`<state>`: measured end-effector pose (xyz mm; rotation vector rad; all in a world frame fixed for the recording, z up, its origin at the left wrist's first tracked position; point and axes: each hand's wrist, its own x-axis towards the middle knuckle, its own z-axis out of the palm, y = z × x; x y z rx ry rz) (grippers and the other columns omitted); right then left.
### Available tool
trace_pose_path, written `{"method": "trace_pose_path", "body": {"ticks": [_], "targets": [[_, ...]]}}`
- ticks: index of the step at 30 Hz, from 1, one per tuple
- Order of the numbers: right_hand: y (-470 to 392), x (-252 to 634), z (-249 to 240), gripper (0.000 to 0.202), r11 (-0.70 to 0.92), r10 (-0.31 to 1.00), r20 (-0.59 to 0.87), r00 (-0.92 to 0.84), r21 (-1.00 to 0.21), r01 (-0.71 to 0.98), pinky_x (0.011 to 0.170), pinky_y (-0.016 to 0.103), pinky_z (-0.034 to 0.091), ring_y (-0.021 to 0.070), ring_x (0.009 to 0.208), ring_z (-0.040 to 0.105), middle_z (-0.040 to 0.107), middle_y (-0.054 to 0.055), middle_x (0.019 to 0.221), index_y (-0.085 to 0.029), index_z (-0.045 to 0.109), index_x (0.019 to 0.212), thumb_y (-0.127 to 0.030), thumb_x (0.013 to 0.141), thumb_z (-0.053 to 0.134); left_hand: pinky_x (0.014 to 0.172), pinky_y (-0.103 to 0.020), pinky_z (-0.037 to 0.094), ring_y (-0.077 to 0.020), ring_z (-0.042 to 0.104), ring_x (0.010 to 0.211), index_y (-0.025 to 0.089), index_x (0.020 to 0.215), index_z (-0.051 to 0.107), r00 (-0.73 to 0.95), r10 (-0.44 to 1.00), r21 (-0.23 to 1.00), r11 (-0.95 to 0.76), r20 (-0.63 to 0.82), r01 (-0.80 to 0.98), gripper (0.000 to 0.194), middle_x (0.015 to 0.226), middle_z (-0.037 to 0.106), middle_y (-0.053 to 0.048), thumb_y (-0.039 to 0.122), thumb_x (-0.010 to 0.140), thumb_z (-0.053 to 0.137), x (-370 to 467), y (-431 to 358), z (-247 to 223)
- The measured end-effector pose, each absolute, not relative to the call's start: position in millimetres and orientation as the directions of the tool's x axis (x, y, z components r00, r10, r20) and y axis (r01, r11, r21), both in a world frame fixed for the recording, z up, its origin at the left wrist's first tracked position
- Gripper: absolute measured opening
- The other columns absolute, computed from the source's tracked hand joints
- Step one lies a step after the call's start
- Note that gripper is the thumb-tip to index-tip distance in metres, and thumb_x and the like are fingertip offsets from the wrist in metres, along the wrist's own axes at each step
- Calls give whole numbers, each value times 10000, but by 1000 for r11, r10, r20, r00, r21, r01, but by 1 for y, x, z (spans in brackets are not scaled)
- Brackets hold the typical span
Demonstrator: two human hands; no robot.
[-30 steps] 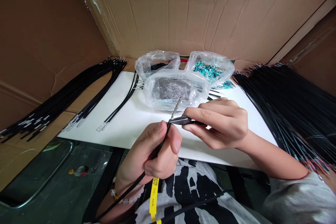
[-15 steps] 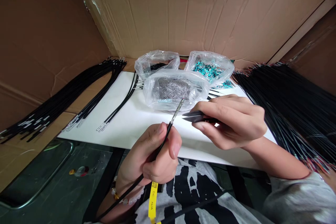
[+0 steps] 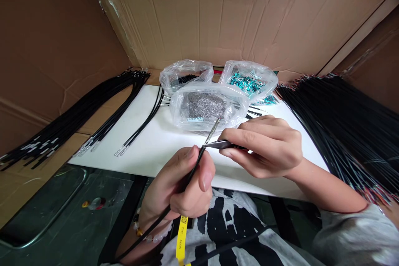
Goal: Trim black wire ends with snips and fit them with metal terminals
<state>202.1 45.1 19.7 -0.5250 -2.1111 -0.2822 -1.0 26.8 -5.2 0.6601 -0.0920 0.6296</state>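
Observation:
My left hand (image 3: 187,187) is closed around a black cable (image 3: 195,167), whose bare silvery braided end (image 3: 212,131) points up and away from me. My right hand (image 3: 264,145) grips a pair of dark tweezers (image 3: 222,144). Their tips touch the cable where the black jacket meets the silvery end. Below my left hand hangs a yellow label (image 3: 181,237) with printed text and a code. The part of the tweezers inside my right hand is hidden.
Clear plastic bags hold fine silvery pieces (image 3: 205,106), teal foil-like pieces (image 3: 246,84) and black pieces (image 3: 188,78). Bundles of black cables lie on the left (image 3: 77,95) and right (image 3: 343,120). The white board (image 3: 152,149) has several short cables (image 3: 141,126) on it. Cardboard walls (image 3: 205,16) surround the table.
My right hand has moved left with the tweezers, bringing their tips from beside the cable onto its jacket edge. My left hand and the cable have hardly moved.

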Motion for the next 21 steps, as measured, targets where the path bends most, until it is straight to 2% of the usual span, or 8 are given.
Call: {"method": "trace_pose_path", "body": {"ticks": [3, 6, 11, 17, 21], "targets": [[44, 203, 23, 166, 885, 264, 838, -477, -13, 466, 460, 256, 390, 97, 477, 493, 585, -22, 597, -130, 672, 1005, -237, 1041, 550, 313, -196, 117, -43, 82, 287, 179, 942, 778, 751, 604, 626, 484, 266, -611, 431, 384, 214, 118, 371, 1106, 428, -1, 27, -5], [44, 204, 25, 185, 883, 267, 839, -474, -16, 470, 464, 256, 392, 95, 485, 491, 590, -17, 605, -134, 673, 1007, -249, 1049, 534, 347, -192, 126, -36, 114, 325, 194, 915, 795, 666, 696, 735, 298, 270, -609, 360, 400, 218, 108, 370, 1072, 523, -2, 25, -4], [44, 205, 22, 188, 882, 234, 818, -525, 47, 468, 430, 289, 335, 101, 457, 415, 526, -45, 584, -125, 668, 1033, -262, 1045, 540, 395, -192, 139, -29, 199, 392, 223, 891, 808, 524, 830, 864, 110, 193, -491, 227, 463, 301, 86, 358, 997, 660, -4, 18, -4], [45, 204, 19, 151, 861, 211, 809, -548, 112, 496, 437, 303, 325, 100, 463, 407, 529, -46, 589, -112, 670, 1027, -228, 1035, 574, 406, -196, 152, -37, 229, 432, 244, 859, 823, 345, 920, 928, -47, 184, -369, 194, 478, 317, 77, 380, 955, 724, -1, 11, -1], [45, 205, 19, 126, 869, 209, 809, -550, 105, 485, 444, 295, 332, 95, 465, 452, 546, -49, 593, -126, 661, 1027, -223, 1035, 581, 406, -212, 152, -47, 237, 440, 240, 878, 820, 355, 913, 945, -88, 203, -315, 215, 492, 323, 71, 398, 965, 704, -2, 9, -1]]}}
